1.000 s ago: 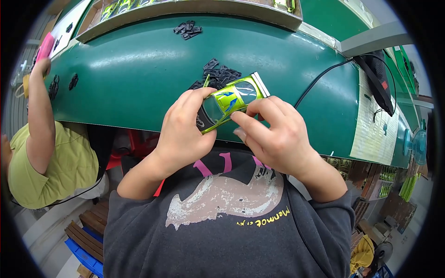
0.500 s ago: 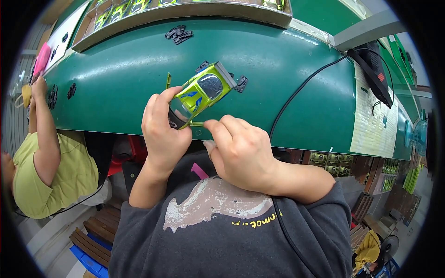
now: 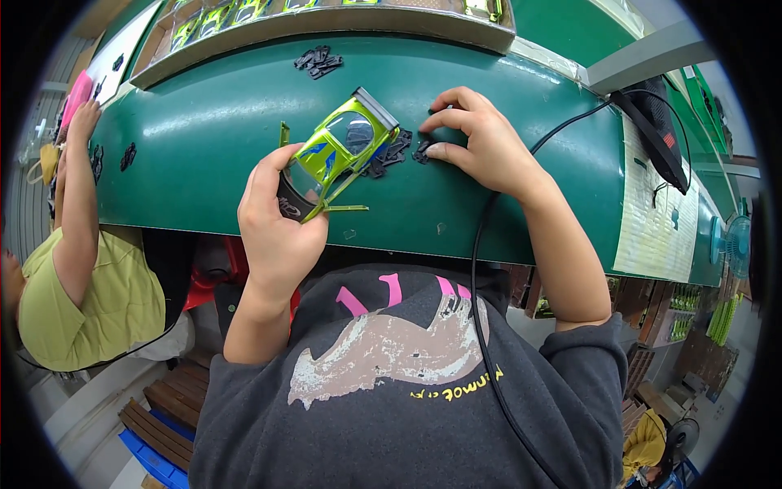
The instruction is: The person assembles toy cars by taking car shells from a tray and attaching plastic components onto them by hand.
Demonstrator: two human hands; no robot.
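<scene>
My left hand is closed around the front end of a lime-green toy car with blue markings and a dark rear wing, tilted above the green table. A thin green door-like piece sticks out on each side of the car. To its right, my right hand reaches down to the table with thumb and fingers apart. The thumb tip is at a small black plastic part; whether it touches the part I cannot tell. More small black parts lie beside the car's rear, partly hidden by it.
A long cardboard tray with several green cars stands at the far edge. Another pile of black parts lies before it. A black cable crosses the table at right. At left, a person in a light green shirt works at the same table.
My right hand has left the car's side piece and moved up and right to the black parts, its fingers spreading. The car has shifted slightly left, still in my left hand.
</scene>
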